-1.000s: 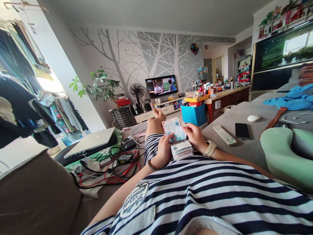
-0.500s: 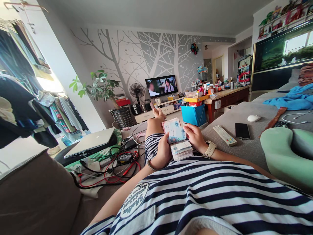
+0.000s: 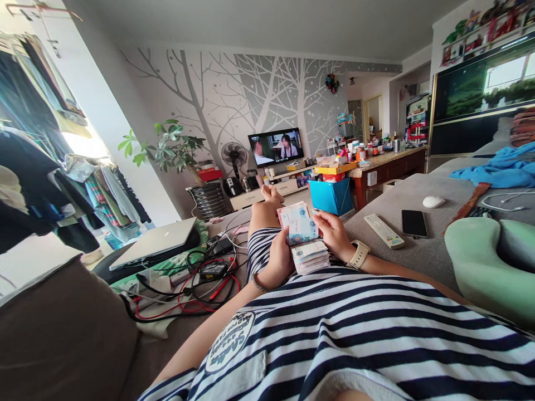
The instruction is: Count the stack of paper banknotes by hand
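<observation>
A stack of banknotes [image 3: 300, 223], pale blue on top with pinkish edges behind, stands folded over between my hands above my lap. My left hand [image 3: 281, 253] is closed round its left side, the thumb lying on the face of the notes. At the upper right, my right hand [image 3: 334, 233] pinches the edge of the notes between thumb and fingers. The lower, folded part of the stack [image 3: 311, 259] hangs toward my striped shirt [image 3: 334, 323]. Fingers behind the notes are hidden.
Right of me on the sofa lie a remote control [image 3: 383, 231], a phone [image 3: 414, 223], a white mouse [image 3: 433, 201] and a green neck pillow [image 3: 472, 250]. To the left are a laptop [image 3: 156, 242] and tangled cables [image 3: 209, 273]. A blue box [image 3: 331, 196] stands beyond my legs.
Both hands keep the same hold on the banknotes, and the top note shifts only very slightly. The picture on the television changes a little.
</observation>
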{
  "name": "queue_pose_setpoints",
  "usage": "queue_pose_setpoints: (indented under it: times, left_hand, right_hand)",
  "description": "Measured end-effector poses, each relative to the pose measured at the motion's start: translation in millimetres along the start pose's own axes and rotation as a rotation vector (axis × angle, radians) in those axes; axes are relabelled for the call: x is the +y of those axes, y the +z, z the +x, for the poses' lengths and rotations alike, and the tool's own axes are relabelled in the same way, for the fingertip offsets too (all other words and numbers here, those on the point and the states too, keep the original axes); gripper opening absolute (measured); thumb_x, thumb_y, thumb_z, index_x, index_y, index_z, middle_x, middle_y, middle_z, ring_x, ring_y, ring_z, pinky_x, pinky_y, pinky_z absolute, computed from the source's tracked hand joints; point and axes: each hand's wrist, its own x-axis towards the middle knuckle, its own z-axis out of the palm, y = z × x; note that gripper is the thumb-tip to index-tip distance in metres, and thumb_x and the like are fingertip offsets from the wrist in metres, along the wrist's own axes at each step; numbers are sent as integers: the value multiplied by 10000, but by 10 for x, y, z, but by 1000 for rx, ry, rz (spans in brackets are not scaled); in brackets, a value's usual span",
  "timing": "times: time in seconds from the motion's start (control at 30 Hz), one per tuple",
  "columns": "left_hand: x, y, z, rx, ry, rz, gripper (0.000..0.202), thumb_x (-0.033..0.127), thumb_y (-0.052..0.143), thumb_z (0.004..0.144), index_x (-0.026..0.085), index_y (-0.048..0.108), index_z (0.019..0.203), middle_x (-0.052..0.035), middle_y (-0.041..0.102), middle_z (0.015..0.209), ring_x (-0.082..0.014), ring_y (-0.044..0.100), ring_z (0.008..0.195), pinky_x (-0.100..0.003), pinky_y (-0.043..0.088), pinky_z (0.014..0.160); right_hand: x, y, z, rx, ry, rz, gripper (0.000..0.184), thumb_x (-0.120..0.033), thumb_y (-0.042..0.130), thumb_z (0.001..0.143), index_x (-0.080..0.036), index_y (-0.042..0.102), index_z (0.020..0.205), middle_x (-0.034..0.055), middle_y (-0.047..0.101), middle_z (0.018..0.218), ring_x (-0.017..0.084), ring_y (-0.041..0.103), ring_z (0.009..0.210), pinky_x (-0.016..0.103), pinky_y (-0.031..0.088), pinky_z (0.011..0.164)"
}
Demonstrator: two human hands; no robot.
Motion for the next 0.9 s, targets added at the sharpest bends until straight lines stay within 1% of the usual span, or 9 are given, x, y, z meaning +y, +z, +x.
queue_pose_setpoints:
  times: [0.1, 0.2, 0.33, 0.43, 0.57, 0.73, 0.9]
  left_hand:
    - [0, -3, 1, -8, -4, 5, 270, 366, 855, 654, 178, 676, 726, -102, 817, 926, -341, 732, 1135, -409, 580, 958]
    - [-7, -11, 10, -15, 17, 18, 298, 373, 867, 604, 172, 681, 721, -110, 817, 932, -350, 730, 1137, -406, 583, 946]
    - [-32, -43, 43, -18, 29, 35, 356, 396, 879, 555, 156, 726, 768, -108, 821, 936, -358, 734, 1118, -407, 588, 926]
    - [-55, -79, 74, -27, 23, 46, 380, 410, 879, 574, 151, 740, 815, -96, 819, 929, -346, 737, 1107, -405, 586, 933]
    - [-74, -103, 94, -69, 17, 7, 357, 392, 882, 593, 170, 714, 817, -79, 819, 946, -338, 735, 1123, -410, 574, 973]
    - [-69, -80, 78, -64, 7, -25, 349, 368, 879, 599, 163, 717, 831, -94, 815, 953, -344, 729, 1135, -407, 557, 983]
    - [-39, -50, 49, -73, -5, -30, 327, 363, 857, 614, 172, 703, 829, -92, 814, 956, -349, 720, 1144, -412, 552, 977]
  right_hand:
    - [-10, 2, 1, -1, 0, 11, 625, -827, 628, 869, -240, 511, 687, -26, 420, 610, 151, 383, 582, 285, 293, 529]
    - [-23, 1, 1, -4, 5, 17, 634, -834, 633, 862, -240, 510, 680, -28, 414, 608, 149, 376, 580, 286, 283, 524]
    - [-33, -1, 0, -8, 11, 15, 634, -833, 634, 860, -239, 507, 677, -32, 409, 604, 146, 366, 577, 288, 277, 526]
    - [-32, -4, 0, -7, 11, 12, 627, -825, 633, 864, -238, 508, 678, -31, 412, 606, 146, 366, 581, 288, 279, 529]
    - [-40, -8, 0, -5, 12, 5, 616, -812, 633, 867, -240, 508, 678, -28, 412, 611, 150, 372, 585, 289, 282, 528]
    - [-80, -5, -1, -6, 13, -28, 618, -822, 612, 871, -246, 496, 679, -22, 416, 608, 157, 379, 584, 294, 291, 530]
    - [-134, -3, -12, -9, -10, -52, 667, -866, 565, 884, -250, 464, 650, -22, 422, 573, 155, 382, 558, 311, 299, 548]
